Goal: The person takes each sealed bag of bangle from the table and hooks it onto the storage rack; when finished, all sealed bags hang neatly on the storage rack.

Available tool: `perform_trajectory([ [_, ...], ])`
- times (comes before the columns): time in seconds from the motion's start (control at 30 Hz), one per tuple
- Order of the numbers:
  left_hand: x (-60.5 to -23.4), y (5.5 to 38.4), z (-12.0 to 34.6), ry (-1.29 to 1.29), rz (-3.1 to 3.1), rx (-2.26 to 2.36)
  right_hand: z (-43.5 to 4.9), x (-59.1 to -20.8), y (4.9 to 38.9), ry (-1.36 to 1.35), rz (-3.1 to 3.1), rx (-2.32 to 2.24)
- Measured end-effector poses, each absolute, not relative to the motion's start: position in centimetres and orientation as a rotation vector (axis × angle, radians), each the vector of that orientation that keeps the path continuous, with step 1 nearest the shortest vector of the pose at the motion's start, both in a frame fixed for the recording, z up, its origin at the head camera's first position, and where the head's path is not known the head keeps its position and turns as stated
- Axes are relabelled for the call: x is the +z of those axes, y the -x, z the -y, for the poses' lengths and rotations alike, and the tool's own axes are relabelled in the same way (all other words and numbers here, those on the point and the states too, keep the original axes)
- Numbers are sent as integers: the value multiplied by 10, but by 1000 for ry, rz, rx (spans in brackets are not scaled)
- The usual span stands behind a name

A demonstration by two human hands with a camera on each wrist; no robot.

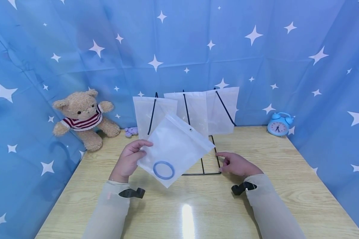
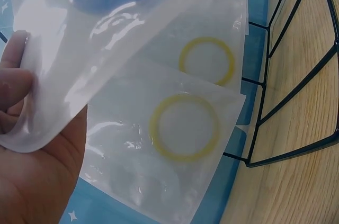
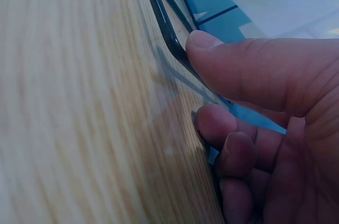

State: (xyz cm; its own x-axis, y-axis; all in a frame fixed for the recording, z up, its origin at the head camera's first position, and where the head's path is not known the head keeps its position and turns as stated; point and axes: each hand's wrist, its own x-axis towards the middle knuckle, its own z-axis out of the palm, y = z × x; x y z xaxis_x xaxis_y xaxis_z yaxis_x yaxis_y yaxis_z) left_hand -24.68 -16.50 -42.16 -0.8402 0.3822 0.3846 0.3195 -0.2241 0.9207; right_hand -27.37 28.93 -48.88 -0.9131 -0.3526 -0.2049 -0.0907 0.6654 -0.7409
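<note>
My left hand point(image 1: 130, 158) pinches a translucent zip bag point(image 1: 179, 146) by its left side, tilted in the air. A blue ring point(image 1: 164, 170) shows at the bag's lower corner. Behind it stands a black wire rack point(image 1: 203, 174), partly hidden by the held bag. From its slanting prongs hang a left bag point(image 1: 142, 111), a middle bag point(image 1: 197, 109) and a right bag point(image 1: 222, 108). In the left wrist view, hanging bags show yellow rings point(image 2: 153, 131). My right hand point(image 1: 236, 164) grips the rack's base wire near its front right corner, thumb against the wire point(image 3: 172, 44).
On the wooden table point(image 1: 287, 186), a teddy bear point(image 1: 83, 122) in a striped sweater sits at the back left. A small purple toy point(image 1: 131, 131) lies near it. At the back right stands a blue alarm clock point(image 1: 279, 125). A starry blue curtain point(image 1: 182, 39) surrounds the table.
</note>
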Motion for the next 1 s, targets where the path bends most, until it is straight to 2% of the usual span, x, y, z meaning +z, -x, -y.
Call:
perform_trajectory([
  [1.0, -425, 248, 156, -797, -2054, 2265, -290, -489, 274, 371, -2551, -1105],
])
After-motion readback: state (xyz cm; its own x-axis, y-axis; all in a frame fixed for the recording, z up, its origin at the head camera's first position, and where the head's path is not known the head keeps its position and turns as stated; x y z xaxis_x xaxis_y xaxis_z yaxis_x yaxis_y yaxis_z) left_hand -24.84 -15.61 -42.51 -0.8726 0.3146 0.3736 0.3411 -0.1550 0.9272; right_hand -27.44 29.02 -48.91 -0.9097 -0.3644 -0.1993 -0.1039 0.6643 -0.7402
